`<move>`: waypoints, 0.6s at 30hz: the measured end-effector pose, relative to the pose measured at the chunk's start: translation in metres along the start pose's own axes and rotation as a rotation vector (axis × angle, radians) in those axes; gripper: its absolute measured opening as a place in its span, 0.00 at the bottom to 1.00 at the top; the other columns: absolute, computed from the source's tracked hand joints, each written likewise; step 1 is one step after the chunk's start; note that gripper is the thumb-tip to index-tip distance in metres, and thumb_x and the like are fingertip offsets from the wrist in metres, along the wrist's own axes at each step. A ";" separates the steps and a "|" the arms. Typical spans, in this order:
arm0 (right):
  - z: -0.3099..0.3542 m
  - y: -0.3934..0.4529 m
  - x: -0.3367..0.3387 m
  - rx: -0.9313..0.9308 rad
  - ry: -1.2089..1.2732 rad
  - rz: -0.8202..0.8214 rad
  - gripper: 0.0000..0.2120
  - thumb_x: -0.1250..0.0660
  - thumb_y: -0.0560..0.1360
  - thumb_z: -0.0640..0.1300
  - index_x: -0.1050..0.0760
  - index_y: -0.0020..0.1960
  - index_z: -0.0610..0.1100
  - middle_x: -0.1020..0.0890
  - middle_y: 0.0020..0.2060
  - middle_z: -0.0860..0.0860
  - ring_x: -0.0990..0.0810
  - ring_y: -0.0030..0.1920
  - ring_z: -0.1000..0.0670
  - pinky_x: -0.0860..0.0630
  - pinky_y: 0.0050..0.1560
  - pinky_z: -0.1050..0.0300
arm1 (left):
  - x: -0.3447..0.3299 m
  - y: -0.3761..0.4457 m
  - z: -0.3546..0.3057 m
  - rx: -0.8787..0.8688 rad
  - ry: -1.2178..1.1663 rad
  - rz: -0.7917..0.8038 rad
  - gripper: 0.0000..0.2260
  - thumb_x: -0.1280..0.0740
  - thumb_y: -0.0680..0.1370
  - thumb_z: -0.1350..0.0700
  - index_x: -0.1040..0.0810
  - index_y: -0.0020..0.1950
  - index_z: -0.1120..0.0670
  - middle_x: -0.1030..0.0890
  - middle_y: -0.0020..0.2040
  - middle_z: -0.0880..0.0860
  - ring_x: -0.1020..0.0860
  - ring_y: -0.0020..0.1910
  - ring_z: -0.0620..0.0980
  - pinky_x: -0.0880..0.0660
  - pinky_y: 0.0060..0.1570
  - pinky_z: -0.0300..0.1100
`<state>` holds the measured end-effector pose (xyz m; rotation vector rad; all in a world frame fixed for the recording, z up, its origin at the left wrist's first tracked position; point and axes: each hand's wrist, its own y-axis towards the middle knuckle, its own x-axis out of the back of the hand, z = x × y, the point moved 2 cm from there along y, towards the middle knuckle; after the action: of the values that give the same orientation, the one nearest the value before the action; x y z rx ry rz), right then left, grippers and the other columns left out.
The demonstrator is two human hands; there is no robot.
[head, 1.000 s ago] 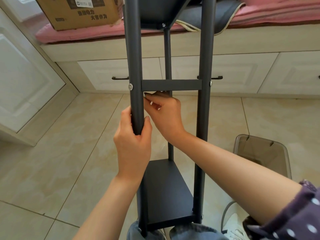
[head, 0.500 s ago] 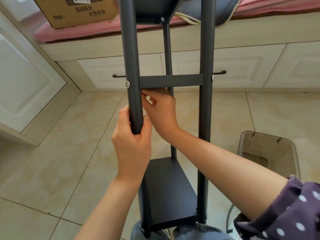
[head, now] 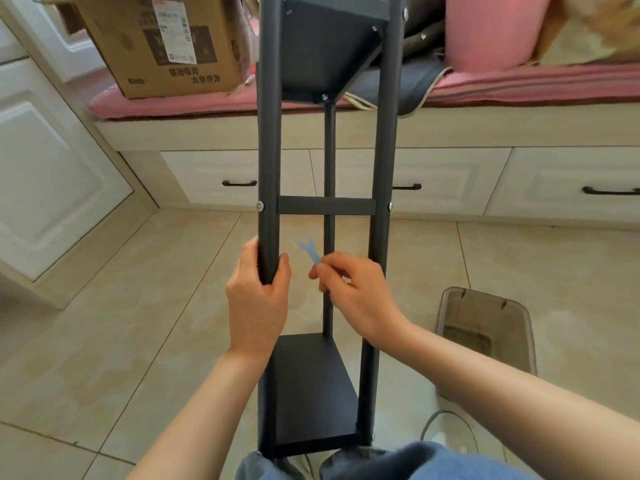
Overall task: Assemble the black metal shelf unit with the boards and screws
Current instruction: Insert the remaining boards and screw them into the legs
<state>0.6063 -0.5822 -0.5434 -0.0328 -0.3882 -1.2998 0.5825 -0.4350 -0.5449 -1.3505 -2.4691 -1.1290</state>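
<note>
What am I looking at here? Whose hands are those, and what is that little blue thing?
The picture comes from a camera worn on a person's head, looking down at their own hands. They are building a tall black shelf unit that leans away over the tiled floor. The left hand grips one of its black poles to keep it steady. The right hand pinches a small blue wrench, a tool for tightening screws, like the silver screw beside the crossbar. Behind are a cardboard box on a pink cushion and a grey bin on the floor.
</note>
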 end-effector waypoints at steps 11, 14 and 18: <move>0.042 0.011 0.095 -0.038 -0.025 -0.185 0.10 0.37 0.80 0.44 0.19 0.43 0.44 0.23 0.50 0.46 0.24 0.50 0.51 0.27 0.53 0.56 | 0.013 -0.009 0.006 0.081 -0.044 -0.013 0.16 0.33 0.80 0.53 0.25 0.67 0.56 0.18 0.49 0.52 0.19 0.46 0.47 0.25 0.44 0.26; 0.049 0.033 0.095 -0.093 0.095 -0.105 0.12 0.37 0.80 0.43 0.19 0.41 0.46 0.20 0.50 0.44 0.23 0.54 0.46 0.25 0.56 0.52 | 0.014 -0.009 0.003 0.065 -0.075 -0.015 0.20 0.34 0.78 0.48 0.24 0.67 0.58 0.19 0.47 0.48 0.19 0.47 0.42 0.26 0.45 0.26; 0.058 0.053 0.090 -0.120 0.303 -0.101 0.15 0.37 0.80 0.43 0.17 0.38 0.49 0.18 0.50 0.45 0.22 0.57 0.43 0.23 0.58 0.47 | 0.013 -0.009 0.007 0.049 -0.079 -0.021 0.19 0.33 0.79 0.51 0.24 0.67 0.57 0.19 0.48 0.45 0.20 0.48 0.37 0.26 0.46 0.25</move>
<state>0.6601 -0.6375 -0.4521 0.0832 -0.0527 -1.4015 0.5699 -0.4240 -0.5496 -1.3847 -2.5531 -1.0321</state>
